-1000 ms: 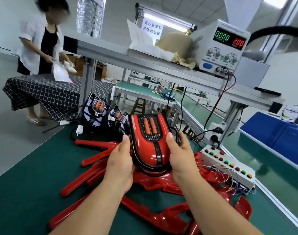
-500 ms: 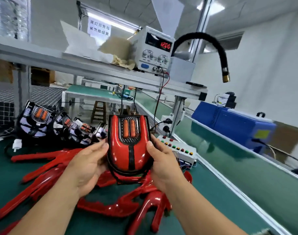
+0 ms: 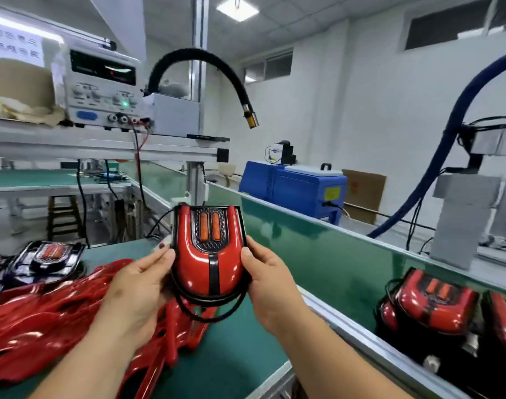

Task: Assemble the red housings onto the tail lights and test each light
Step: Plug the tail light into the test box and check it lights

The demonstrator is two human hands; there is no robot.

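I hold an assembled tail light [image 3: 208, 254] upright above the green bench, its glossy red housing fitted round two orange lenses, with a black wire looping below it. My left hand [image 3: 136, 286] grips its left edge and my right hand [image 3: 270, 283] grips its right edge. Loose red housings [image 3: 44, 318] lie piled at the lower left. Bare black tail lights [image 3: 44, 259] sit behind that pile. Finished red tail lights [image 3: 436, 306] rest at the lower right, past the bench rail.
A power supply [image 3: 102, 87] with red and black leads stands on the upper shelf. A black flexible hose [image 3: 205, 70] with a brass nozzle arches over the bench. A blue machine [image 3: 292, 188] sits behind the green conveyor [image 3: 318, 243].
The view has swung right, and I have carried the tail light rightwards and higher. The button box has dropped out of sight and finished lights now show at the right. Both hands keep their grip.
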